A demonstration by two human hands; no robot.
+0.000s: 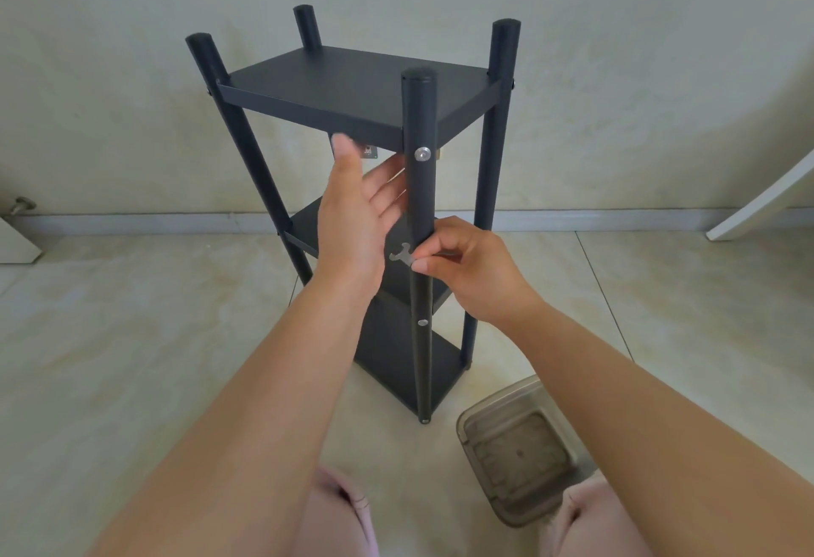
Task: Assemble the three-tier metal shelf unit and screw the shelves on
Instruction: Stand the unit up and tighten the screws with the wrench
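Head view: the black shelf unit (396, 221) stood upright on the tiled floor (145, 318), right in front of the person, all three tiers already on the four posts.
Left hand: the left hand (352, 221) was open, its fingers straight and relaxed, reaching in under the top shelf (352, 89); the fingers passed behind the near post (420, 213), and whether they touched it could not be told.
Tool: a small flat metal wrench (401, 255) showed just left of the right grip, against the near post and between the top and middle tiers.
Right hand: the right hand (467, 266) pinched the wrench between thumb and fingertips, closed on it, beside the post.
Screws: one silver screw (422, 154) sat well above the right grip at the top shelf, another, the lower screw (423, 322), below it at the middle tier.
Box: a clear plastic box (515, 446) lay on the floor below and right of the right grip.
Step, as judged: tightening the near-post screws, probably near the end of assembly.
Doing it well: steady the top shelf or post with the free left hand, seat the wrench squarely on the screw head, turn in short strokes, and stop once snug so the head did not strip or the unit rack.
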